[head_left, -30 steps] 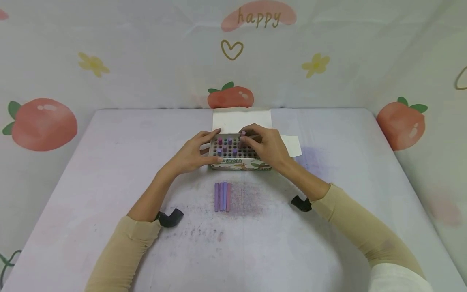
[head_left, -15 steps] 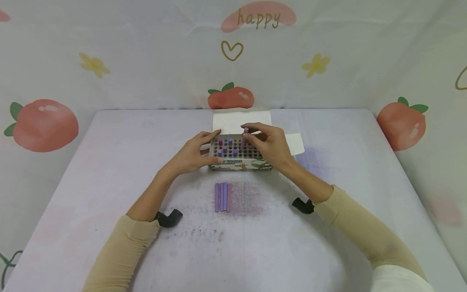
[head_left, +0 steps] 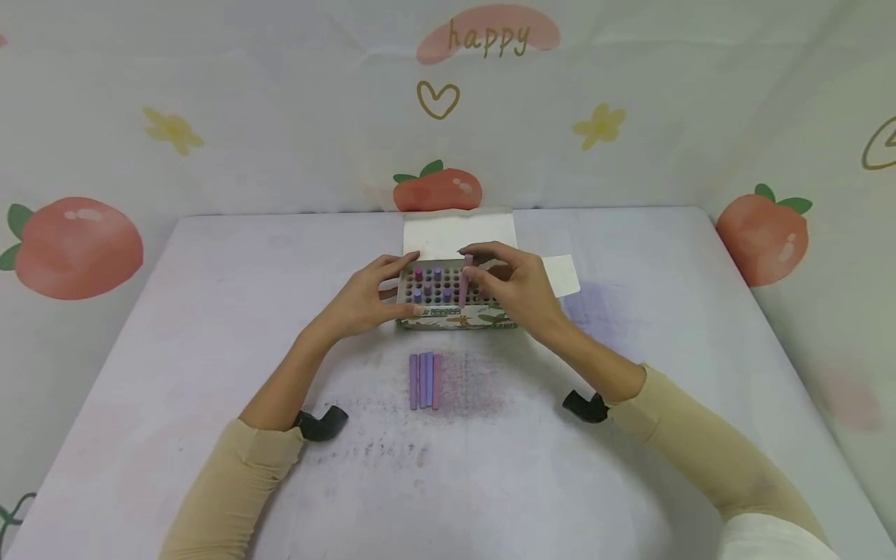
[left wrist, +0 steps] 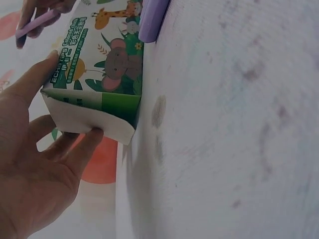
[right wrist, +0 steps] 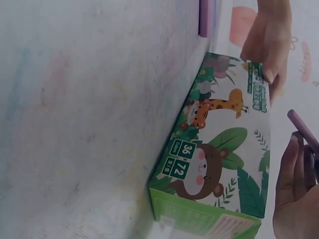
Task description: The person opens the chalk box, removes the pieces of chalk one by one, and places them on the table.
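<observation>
A chalk box (head_left: 483,319) with a holed tray stands at the back of the table, its lid folded up behind. Several purple and pink sticks stand in the holes on its left side. My left hand (head_left: 364,295) grips the box's left end, thumb at the front edge and index finger at the back. Over the tray, my right hand (head_left: 521,292) pinches a pinkish-purple chalk stick (head_left: 464,288) near its top. That stick is almost upright and out of the holes; the right wrist view shows its free end (right wrist: 299,123) apart from the box.
In front of the box lies a row of several purple and pink chalk sticks (head_left: 424,381). A white side flap (head_left: 562,274) sticks out right of the box. Chalk smudges mark the white table (head_left: 595,311). Behind hangs a printed white cloth (head_left: 315,117).
My right hand has drawn the chalk stick up out of the tray and brought it slightly forward, so its full length shows. The left hand keeps its grip on the box.
</observation>
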Action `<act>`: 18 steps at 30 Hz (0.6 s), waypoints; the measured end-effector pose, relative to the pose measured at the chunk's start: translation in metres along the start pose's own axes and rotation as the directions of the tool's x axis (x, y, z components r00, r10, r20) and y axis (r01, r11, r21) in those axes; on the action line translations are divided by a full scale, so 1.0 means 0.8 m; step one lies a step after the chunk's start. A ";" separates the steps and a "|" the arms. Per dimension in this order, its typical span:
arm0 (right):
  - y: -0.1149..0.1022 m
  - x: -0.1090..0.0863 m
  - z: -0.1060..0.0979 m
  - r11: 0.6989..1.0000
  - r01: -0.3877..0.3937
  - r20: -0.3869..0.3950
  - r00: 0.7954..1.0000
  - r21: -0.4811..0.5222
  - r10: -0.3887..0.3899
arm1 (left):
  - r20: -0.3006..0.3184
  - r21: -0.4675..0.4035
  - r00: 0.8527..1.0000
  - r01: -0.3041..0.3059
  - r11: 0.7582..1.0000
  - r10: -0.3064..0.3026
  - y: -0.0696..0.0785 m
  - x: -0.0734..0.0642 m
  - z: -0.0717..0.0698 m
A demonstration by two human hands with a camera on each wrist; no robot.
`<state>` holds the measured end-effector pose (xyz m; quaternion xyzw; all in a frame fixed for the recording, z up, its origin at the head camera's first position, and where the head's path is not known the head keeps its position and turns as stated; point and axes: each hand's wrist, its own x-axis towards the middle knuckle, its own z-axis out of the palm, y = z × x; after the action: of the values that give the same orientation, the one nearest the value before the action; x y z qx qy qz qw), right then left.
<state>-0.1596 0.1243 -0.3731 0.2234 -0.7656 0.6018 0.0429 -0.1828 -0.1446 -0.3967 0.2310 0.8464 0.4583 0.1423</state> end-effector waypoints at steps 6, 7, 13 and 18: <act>-0.003 -0.010 -0.001 0.998 -0.050 0.042 0.998 0.041 0.049 | 0.005 0.007 1.000 -0.001 1.000 0.001 0.003 -0.001 0.000; -0.004 -0.011 -0.001 0.997 -0.061 0.050 0.997 0.055 0.058 | 0.007 0.010 1.000 -0.002 1.000 0.002 0.003 -0.001 0.000; -0.006 -0.021 0.001 0.982 -0.131 0.106 0.987 0.137 0.117 | 0.010 0.025 1.000 -0.007 1.000 0.006 0.005 0.000 -0.003; -0.007 -0.028 0.005 0.970 -0.198 0.150 0.973 0.141 0.177 | 0.012 0.027 1.000 -0.006 1.000 0.006 0.004 0.000 -0.003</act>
<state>-0.1362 0.1260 -0.3771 0.1933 -0.7353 0.6441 -0.0842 -0.1829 -0.1452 -0.3929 0.2381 0.8510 0.4458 0.1428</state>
